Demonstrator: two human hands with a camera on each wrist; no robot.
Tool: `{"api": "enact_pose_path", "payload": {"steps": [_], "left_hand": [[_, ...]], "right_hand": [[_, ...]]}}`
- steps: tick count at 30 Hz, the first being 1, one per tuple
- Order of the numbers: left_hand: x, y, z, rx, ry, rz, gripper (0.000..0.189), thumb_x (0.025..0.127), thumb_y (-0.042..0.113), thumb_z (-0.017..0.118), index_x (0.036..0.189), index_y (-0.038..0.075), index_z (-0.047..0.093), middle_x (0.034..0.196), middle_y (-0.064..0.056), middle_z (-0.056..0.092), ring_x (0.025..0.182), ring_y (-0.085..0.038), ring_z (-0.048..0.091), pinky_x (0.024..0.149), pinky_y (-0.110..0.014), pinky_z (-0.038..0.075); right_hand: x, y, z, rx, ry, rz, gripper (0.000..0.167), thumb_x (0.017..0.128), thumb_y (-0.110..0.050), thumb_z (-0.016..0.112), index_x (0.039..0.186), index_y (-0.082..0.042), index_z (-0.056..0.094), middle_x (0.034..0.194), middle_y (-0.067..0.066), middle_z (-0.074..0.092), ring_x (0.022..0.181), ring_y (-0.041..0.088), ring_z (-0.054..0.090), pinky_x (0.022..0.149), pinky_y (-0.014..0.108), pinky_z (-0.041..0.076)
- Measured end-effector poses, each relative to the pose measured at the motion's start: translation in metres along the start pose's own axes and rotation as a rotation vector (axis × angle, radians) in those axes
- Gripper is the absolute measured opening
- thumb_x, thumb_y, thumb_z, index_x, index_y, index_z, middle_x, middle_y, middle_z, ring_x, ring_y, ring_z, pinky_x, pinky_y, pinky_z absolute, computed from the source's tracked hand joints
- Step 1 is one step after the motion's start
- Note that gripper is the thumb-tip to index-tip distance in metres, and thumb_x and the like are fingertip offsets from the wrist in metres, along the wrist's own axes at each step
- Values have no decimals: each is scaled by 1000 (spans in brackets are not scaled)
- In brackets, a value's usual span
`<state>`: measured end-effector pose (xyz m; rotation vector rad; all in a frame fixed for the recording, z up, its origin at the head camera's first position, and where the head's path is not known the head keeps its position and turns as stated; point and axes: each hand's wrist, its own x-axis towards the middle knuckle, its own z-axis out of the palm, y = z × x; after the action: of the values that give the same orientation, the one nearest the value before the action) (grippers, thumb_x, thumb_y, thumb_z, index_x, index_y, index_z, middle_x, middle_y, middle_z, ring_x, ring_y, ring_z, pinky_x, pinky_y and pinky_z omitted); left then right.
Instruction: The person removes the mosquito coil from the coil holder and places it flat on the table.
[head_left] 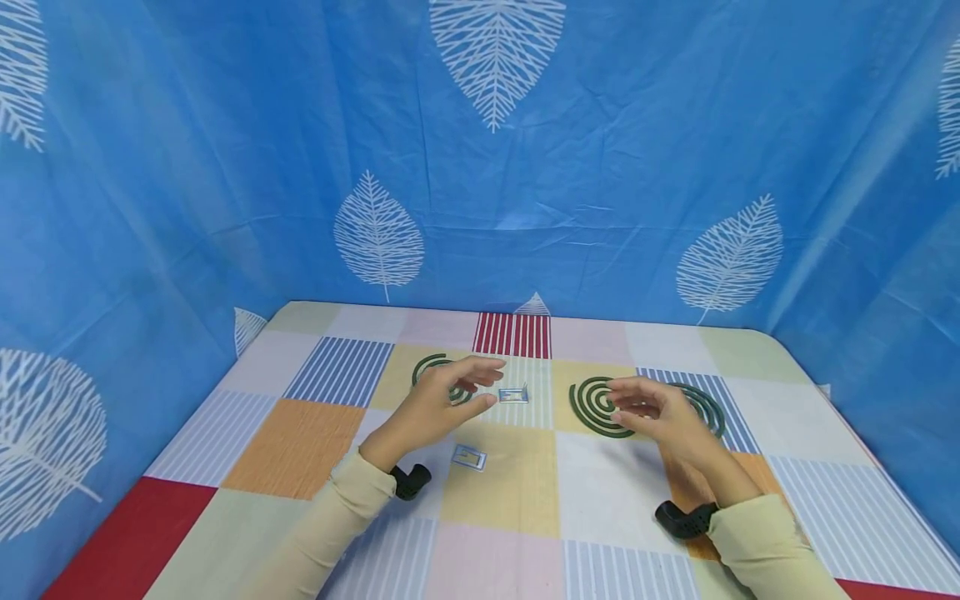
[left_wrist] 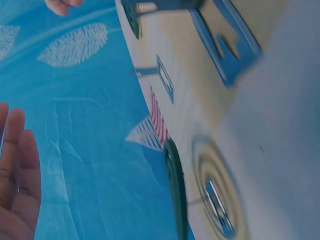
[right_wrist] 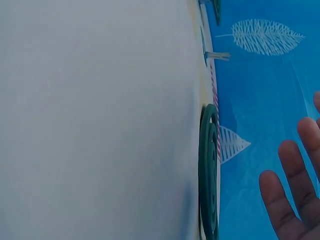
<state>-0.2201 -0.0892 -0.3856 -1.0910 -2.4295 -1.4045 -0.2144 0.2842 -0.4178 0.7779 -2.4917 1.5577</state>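
Head view bright w/ soft shadows (head_left: 637, 457); wrist pics dimmer, blurrier.

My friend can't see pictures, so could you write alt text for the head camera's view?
A person's left hand and right hand hover above a patchwork tablecloth, fingers loosely bent. Three green spirals show partly behind them, and two small metal pieces sit near the left hand. Blue fabric with white leaf prints hangs behind.
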Motion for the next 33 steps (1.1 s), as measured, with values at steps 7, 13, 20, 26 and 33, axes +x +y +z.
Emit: {"api": "enact_pose_path", "payload": {"steps": [7, 13, 20, 26, 33], "left_hand": [[-5, -7, -13, 5, 37, -30, 48, 104, 6, 74, 150, 3, 62, 133, -14, 73, 116, -31, 72, 99, -43, 59], [-6, -9, -24, 11, 59, -50, 49, 103, 6, 74, 150, 5, 61, 132, -13, 74, 113, -28, 73, 99, -46, 59], [-8, -13, -36, 23, 92, -70, 50, 104, 6, 74, 152, 5, 60, 133, -13, 74, 111, -27, 73, 96, -46, 59], [-9, -19, -43, 25, 102, -112, 50, 105, 8, 73, 153, 5, 59, 136, -15, 73, 115, -30, 73, 98, -47, 57], [-11, -25, -50, 0, 107, -160, 51, 106, 8, 71, 155, 4, 57, 139, -18, 70, 117, -34, 71, 101, -53, 55]], "right_hand": [[11, -6, 10, -56, -4, -7, 35, 100, 2, 75, 132, 13, 67, 120, 29, 72, 107, 19, 74, 90, 20, 57], [21, -9, 21, -84, -10, -60, 32, 98, 7, 74, 129, 12, 68, 115, 25, 74, 104, 12, 72, 89, 22, 59], [33, -15, 33, -75, -55, -42, 34, 98, 6, 74, 131, 11, 68, 116, 26, 74, 105, 21, 73, 91, 28, 59], [43, -19, 42, -67, -114, -24, 36, 98, 5, 75, 133, 14, 66, 117, 29, 74, 105, 32, 74, 90, 29, 60], [54, -21, 54, -2, -178, -7, 38, 99, 6, 73, 134, 17, 63, 118, 30, 72, 103, 20, 74, 89, 28, 60]]}}
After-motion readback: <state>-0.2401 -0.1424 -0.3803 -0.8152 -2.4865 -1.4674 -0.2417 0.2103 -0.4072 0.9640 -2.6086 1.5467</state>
